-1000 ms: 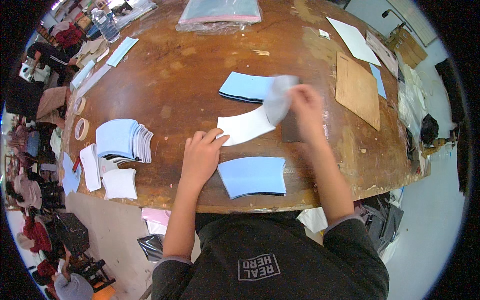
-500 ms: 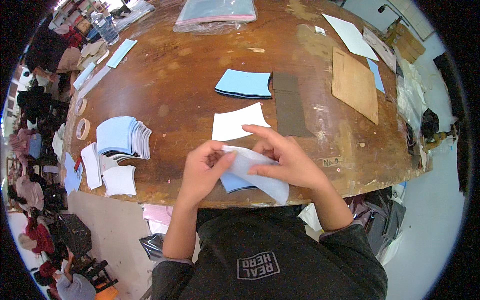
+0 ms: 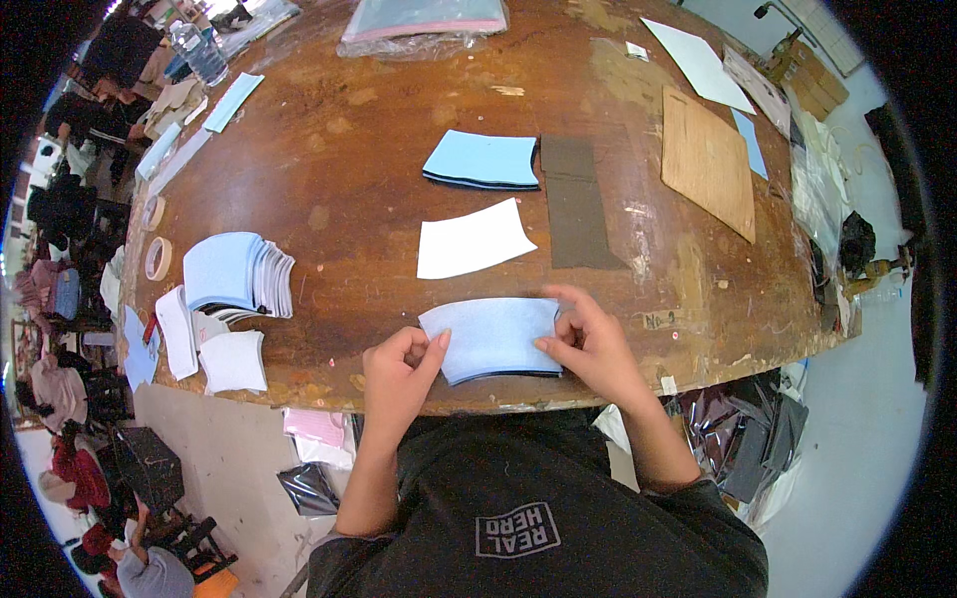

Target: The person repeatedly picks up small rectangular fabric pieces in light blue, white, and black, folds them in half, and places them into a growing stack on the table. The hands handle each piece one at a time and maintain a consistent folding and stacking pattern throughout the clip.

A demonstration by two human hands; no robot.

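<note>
My left hand [image 3: 404,364] pinches the left end of a curved light-blue stack [image 3: 490,337] near the table's front edge, while my right hand [image 3: 588,349] grips its right end, index finger at the upper corner. A thin pale sheet appears to lie over the stack's top, and a dark layer shows along its lower edge. Just beyond sits a white curved piece [image 3: 469,237], with another blue stack [image 3: 477,154] farther back and a dark brown strip [image 3: 580,219] to its right.
The wooden table [image 3: 349,120] holds piled curved pieces [image 3: 219,269] and tape rolls [image 3: 157,257] at left, a bottle [image 3: 199,55], plastic packets [image 3: 424,25] at back, and a wooden board [image 3: 706,159] at right. Co-workers [image 3: 65,468] are at far left.
My right hand brought the thin pale sheet down from beside the back stack to the front one. It has flattened out there, and both hands have moved apart to the two ends.
</note>
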